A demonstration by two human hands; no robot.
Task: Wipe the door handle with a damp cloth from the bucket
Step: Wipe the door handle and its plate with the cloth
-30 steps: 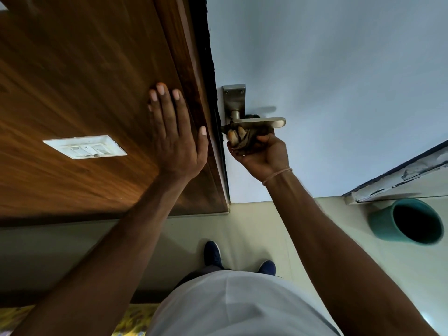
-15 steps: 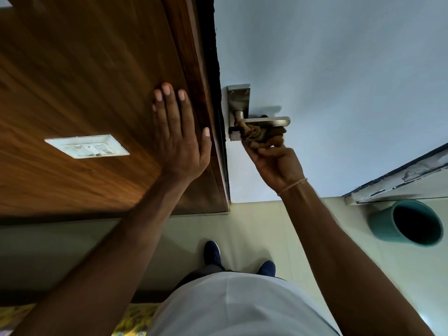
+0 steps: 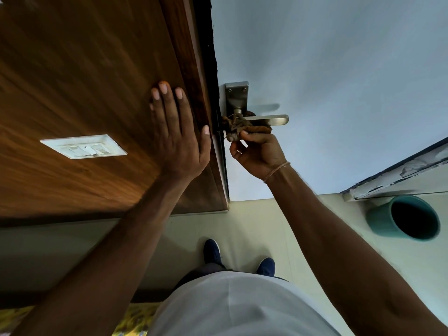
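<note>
The crumpled brown cloth (image 3: 238, 127) was bunched against the brushed-metal lever door handle (image 3: 264, 120), at the lever's base. Right hand (image 3: 258, 154) pinched the cloth beneath the handle; left hand (image 3: 178, 134) lay flat, fingers straight, left of the handle.

R hand (image 3: 260, 151) w/ cloth (image 3: 238, 126) at handle (image 3: 269, 120); L hand (image 3: 178, 137) flat on wood panel (image 3: 84, 81).

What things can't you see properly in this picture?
Head view only:
- Inside of the teal bucket: too dark to tell if it holds water.
- Whether the brown cloth is damp: cannot tell.
- Base of the door handle: hidden by the cloth.
- Right hand's grip: fingers partly behind the cloth.
- Palm of the left hand: pressed flat to the wooden panel.
- Shoes: partly hidden by the shirt.
</note>
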